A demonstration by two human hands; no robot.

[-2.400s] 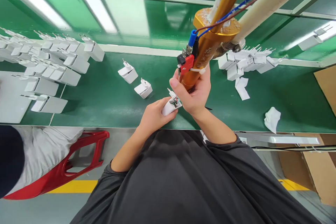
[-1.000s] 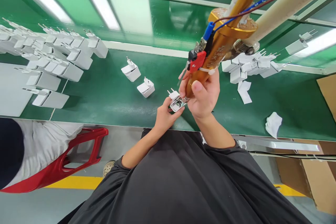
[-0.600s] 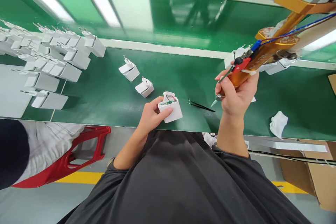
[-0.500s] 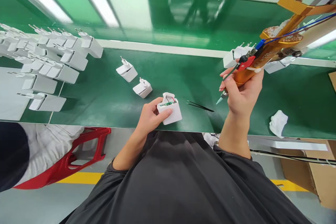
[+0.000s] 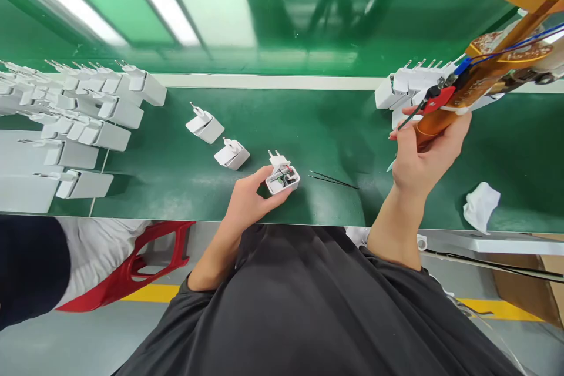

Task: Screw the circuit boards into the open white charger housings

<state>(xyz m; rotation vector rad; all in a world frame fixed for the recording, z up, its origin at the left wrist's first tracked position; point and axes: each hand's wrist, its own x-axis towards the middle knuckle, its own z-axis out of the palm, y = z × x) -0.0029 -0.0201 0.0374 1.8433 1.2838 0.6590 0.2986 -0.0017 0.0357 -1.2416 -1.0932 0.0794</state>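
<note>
My left hand (image 5: 253, 195) grips an open white power adapter (image 5: 282, 181) near the bench's front edge. Its pin cap leans off the back, and wires and a circuit board show inside. In my right hand (image 5: 425, 153) is an orange glue dispenser (image 5: 440, 120) with a red clip and a pale pointed nozzle, fingers wrapped round its barrel. The nozzle points down, apart from the adapter. Black tweezers (image 5: 333, 180) lie between my hands. Left of the held adapter stand two more white adapters (image 5: 205, 124), their caps tilted.
Many white adapters (image 5: 106, 129) crowd the bench's left side. Another group (image 5: 396, 88) stands behind my right hand. A crumpled white cloth (image 5: 481, 207) lies at the right front. At lower left, a person in pale trousers (image 5: 99, 247) sits on a red stool (image 5: 150, 258).
My right hand has moved right with the glue dispenser, away from the adapter. My left hand has tilted the adapter, so its inside and the cap's pins now show.
</note>
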